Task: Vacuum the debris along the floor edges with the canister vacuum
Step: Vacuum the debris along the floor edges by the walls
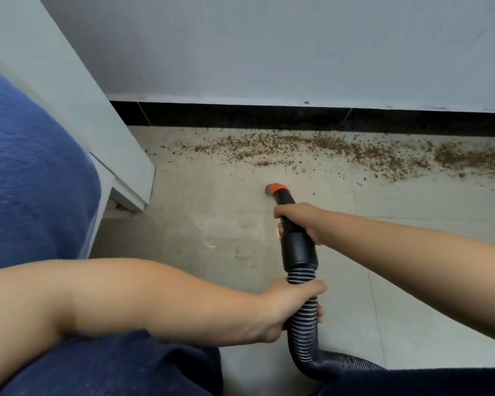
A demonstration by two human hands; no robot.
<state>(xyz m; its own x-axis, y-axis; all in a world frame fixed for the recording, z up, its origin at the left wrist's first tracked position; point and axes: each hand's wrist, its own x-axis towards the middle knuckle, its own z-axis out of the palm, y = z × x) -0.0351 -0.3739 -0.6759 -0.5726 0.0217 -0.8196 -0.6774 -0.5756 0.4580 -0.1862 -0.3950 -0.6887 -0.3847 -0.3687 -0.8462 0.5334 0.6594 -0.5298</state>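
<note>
Brown debris (pixel 312 150) lies beyond my hands along the baseboard (pixel 240 117); right hand (pixel 297 222) grips the nozzle (pixel 279 191), left hand (pixel 290 307) the ribbed hose (pixel 302 332), which I fear could kink and choke suction.

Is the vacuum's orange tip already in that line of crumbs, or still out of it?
Out. The orange nozzle tip sits on bare floor, short of the brown debris lying along the black baseboard.

Pale wall, dark skirting, tiled floor

A grey-white wall (pixel 269 47) fills twelve o'clock above a black skirting strip (pixel 240 117). A pale slanted panel (pixel 77 104) runs from ten o'clock towards centre. Blue fabric (pixel 32 172) covers nine o'clock. Light floor tiles (pixel 412 304) spread at four o'clock.
</note>
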